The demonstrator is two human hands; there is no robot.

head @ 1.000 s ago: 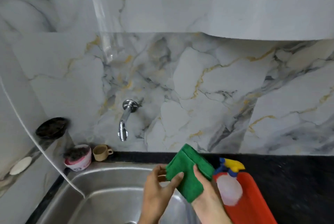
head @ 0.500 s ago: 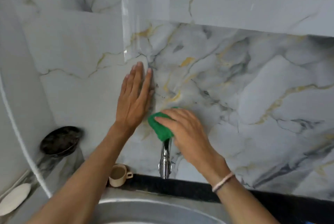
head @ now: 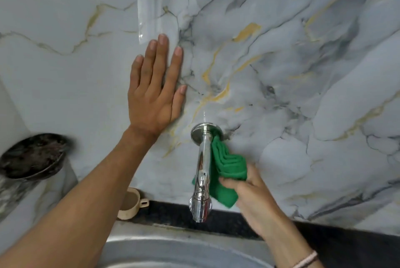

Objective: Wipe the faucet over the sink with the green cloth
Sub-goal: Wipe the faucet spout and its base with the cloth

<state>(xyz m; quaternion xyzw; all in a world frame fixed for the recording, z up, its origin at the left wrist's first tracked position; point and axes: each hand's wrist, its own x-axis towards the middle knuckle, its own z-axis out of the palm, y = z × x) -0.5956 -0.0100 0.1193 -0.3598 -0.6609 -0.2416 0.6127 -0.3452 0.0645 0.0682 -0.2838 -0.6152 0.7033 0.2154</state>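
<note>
A chrome faucet juts out of the marble wall and points down over the steel sink. The folded green cloth is pressed against the faucet's right side and wraps a little behind the spout. My right hand grips the cloth from the right, below and beside the spout. My left hand lies flat on the wall, fingers spread slightly, up and to the left of the faucet's base, holding nothing.
A small beige cup stands on the black counter ledge left of the faucet. A dark round dish sits on a steel container at the far left. The marble wall fills the background.
My right hand with the cloth has slid from the faucet's top down along its right side, uncovering the base flange. My left hand stays flat on the wall. The view has come closer.
</note>
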